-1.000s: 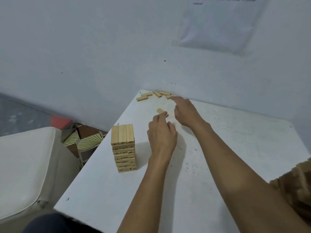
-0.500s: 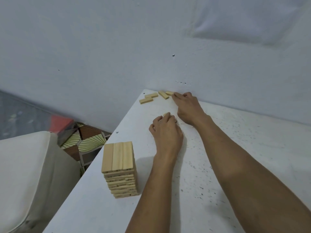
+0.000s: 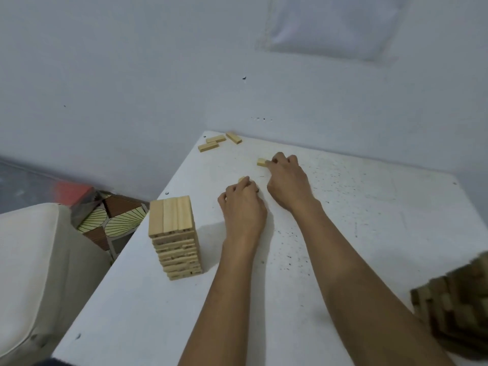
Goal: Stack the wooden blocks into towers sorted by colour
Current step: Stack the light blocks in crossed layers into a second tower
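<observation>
Risk: our left hand grips one block, our right hand pinches another block; reaching back, we could clip the nearby tower.

One wide-angle view is taken from the head, close by, aimed forward and down across the tabletop toward its far left corner, where the wall is met.

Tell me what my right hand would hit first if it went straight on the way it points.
Likely the corner block, rightmost of the loose ones at the far end of the table. The right hand points toward it, and its held block would touch first. Depth is unclear from one view.
</observation>
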Tool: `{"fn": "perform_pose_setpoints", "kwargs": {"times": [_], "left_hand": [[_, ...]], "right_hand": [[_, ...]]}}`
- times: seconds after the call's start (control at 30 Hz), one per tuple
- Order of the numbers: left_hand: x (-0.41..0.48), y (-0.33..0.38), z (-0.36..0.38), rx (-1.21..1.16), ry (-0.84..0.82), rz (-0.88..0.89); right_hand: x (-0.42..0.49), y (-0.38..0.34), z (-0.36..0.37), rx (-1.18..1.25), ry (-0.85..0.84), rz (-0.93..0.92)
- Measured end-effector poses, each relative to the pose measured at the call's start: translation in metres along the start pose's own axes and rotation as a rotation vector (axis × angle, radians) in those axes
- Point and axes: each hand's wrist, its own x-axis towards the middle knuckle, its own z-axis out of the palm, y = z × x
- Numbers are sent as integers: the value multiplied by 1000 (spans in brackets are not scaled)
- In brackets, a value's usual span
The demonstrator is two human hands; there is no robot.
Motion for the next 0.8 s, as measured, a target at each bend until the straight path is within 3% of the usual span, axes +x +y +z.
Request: {"fn": "perform_pose_setpoints", "kwargs": {"times": [0.33,0.63,0.8], "left_hand": [[-60,8,-14,-84,18,124],[-103,4,-44,-245,-256,320],[-114,1,-46,-267,-357,326]], "right_hand": [[-118,8,-17,272,110,46],[-189,18,-32,472,77,-84],[-206,17,-38,518,79,-78]]}}
